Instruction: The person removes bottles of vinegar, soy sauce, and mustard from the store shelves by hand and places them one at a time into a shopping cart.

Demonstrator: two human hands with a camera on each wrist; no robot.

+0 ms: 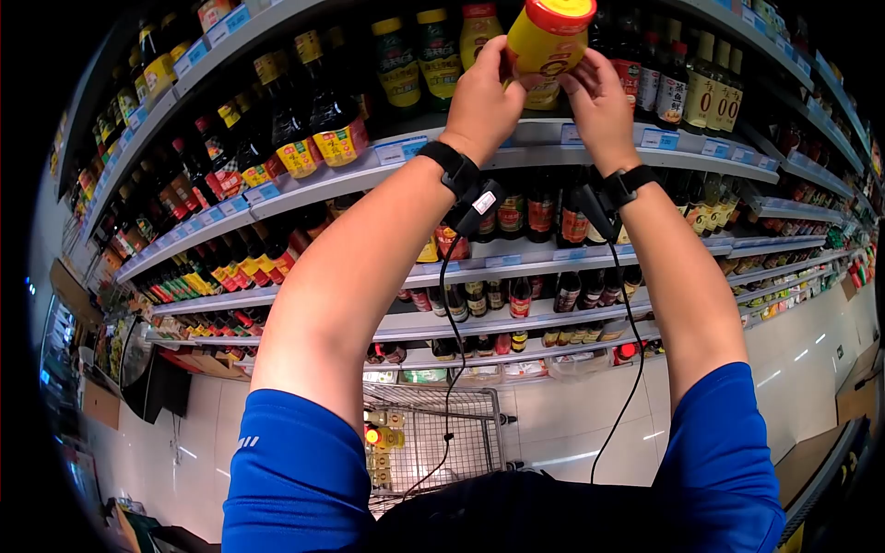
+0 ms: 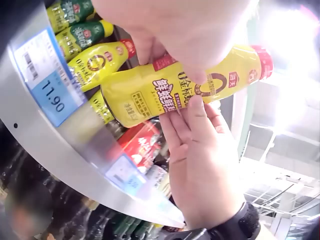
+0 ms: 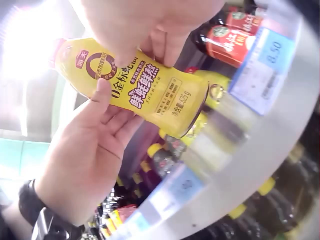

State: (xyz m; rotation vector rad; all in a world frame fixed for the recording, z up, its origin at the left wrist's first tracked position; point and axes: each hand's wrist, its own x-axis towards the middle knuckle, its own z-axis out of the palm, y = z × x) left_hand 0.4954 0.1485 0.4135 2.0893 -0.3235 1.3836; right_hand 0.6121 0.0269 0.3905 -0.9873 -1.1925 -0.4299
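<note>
Both hands hold one yellow oyster sauce bottle point(image 1: 544, 51) with a red cap, raised in front of an upper shelf in the head view. My left hand point(image 1: 484, 103) grips it from the left, and my right hand point(image 1: 599, 111) from the right. In the left wrist view, the bottle point(image 2: 185, 90) has its printed label showing, with thumbs and fingers of both hands along its sides. The right wrist view shows the label on the bottle point(image 3: 150, 90) too, with the left fingers wrapped behind it. Black bands with small cameras sit on both wrists.
Matching yellow bottles point(image 2: 97, 62) stand on the shelf right behind the held one. Green-labelled bottles point(image 1: 398, 69) and dark sauce bottles point(image 1: 327, 120) are to the left. Price tags line the shelf edge point(image 1: 544, 158). A wire shopping cart point(image 1: 461, 433) with several items stands below; cables hang down.
</note>
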